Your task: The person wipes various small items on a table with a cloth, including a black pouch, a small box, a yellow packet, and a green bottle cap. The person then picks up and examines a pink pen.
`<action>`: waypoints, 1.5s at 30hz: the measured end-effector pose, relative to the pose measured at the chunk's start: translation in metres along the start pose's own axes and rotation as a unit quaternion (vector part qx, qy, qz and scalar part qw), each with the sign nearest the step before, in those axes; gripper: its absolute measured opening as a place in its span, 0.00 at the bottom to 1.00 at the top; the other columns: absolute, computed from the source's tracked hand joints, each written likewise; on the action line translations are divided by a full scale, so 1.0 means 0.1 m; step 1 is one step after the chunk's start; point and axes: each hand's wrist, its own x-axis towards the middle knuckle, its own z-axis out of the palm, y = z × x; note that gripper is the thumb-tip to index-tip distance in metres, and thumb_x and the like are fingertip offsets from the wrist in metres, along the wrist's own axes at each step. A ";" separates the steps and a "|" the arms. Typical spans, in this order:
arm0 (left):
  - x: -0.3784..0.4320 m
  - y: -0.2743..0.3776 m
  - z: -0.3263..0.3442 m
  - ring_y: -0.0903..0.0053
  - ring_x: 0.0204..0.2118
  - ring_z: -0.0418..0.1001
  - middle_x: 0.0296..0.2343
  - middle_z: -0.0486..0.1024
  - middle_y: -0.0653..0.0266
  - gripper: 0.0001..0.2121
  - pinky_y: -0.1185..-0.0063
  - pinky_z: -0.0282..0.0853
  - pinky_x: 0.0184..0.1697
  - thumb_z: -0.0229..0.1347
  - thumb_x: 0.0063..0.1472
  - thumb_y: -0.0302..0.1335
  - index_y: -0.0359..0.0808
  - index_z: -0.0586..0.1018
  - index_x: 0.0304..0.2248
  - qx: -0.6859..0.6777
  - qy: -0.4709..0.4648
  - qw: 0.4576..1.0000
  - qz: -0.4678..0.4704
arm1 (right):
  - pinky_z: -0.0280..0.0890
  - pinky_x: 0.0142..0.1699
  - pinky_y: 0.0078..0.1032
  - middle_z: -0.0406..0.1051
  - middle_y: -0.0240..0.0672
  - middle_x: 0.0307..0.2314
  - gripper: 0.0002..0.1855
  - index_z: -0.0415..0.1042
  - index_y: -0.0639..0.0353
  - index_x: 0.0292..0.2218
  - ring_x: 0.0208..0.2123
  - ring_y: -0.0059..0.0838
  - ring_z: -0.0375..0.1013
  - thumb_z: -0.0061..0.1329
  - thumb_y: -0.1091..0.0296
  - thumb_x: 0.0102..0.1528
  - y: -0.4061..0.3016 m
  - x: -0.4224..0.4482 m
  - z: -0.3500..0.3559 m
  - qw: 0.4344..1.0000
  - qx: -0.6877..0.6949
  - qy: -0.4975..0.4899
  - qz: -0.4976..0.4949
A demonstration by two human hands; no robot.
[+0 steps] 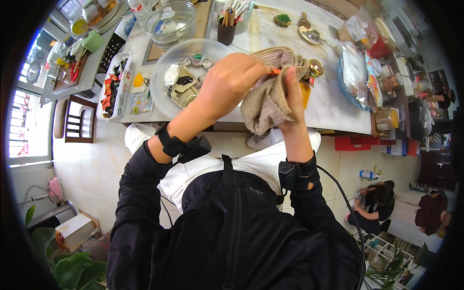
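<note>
Above the near edge of the marble table, my right hand (295, 96) grips a bunched beige-brown cloth (264, 105) that looks like knitted or fleecy fabric, its thumb along the cloth's side. My left hand (235, 79) is at the cloth's upper left, fingers closed near a small orange item (274, 71); its fingertips are partly hidden. Below and behind the left hand sits a round clear plastic tray (159, 83) with a ball of white yarn (172, 75), a checked fabric band (198, 62) and small packets. A gold-coloured round object (316, 67) lies just beyond the right hand.
A white basket of wrapped packets (123, 85) stands at the left, near a glass bowl (170, 27). A dark pen cup (226, 32) is at the back. At the right is a blue tray (342, 85) with plastic bags. Two people (377, 203) are farther off at the lower right.
</note>
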 end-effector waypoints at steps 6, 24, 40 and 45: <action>-0.06 0.00 0.01 0.71 0.31 0.69 0.26 0.70 0.67 0.07 0.78 0.66 0.34 0.51 0.41 0.21 0.35 0.73 0.25 0.005 -0.007 0.998 0.058 | 0.64 0.37 0.18 0.68 0.30 0.31 0.15 0.64 0.61 0.40 0.32 0.18 0.67 0.47 0.63 0.53 0.05 0.01 0.08 0.998 -0.035 0.052 -0.008; -0.06 -0.47 0.08 0.66 0.28 0.70 0.24 0.73 0.61 0.05 0.74 0.65 0.31 0.54 0.50 0.25 0.36 0.77 0.28 -0.068 -0.135 0.959 -0.238 | 0.65 0.42 0.25 0.66 0.36 0.38 0.20 0.61 0.64 0.44 0.37 0.28 0.69 0.47 0.70 0.51 -0.65 0.21 -1.30 0.923 -0.111 0.289 -0.227; -0.18 -0.87 1.01 0.71 0.26 0.71 0.21 0.75 0.65 0.05 0.73 0.56 0.45 0.54 0.48 0.31 0.40 0.77 0.23 0.114 -0.325 0.916 -0.205 | 0.57 0.49 0.24 0.63 0.40 0.43 0.23 0.57 0.67 0.47 0.44 0.30 0.64 0.45 0.66 0.52 -0.07 0.09 -2.51 0.760 -0.326 0.488 -0.278; -0.14 -1.09 0.81 0.71 0.27 0.72 0.20 0.74 0.65 0.04 0.73 0.54 0.48 0.54 0.49 0.31 0.42 0.77 0.26 0.082 -0.212 0.958 -0.178 | 0.59 0.47 0.24 0.64 0.40 0.41 0.21 0.60 0.67 0.44 0.42 0.30 0.65 0.45 0.66 0.52 -0.02 0.07 -2.51 0.786 -0.289 0.460 -0.294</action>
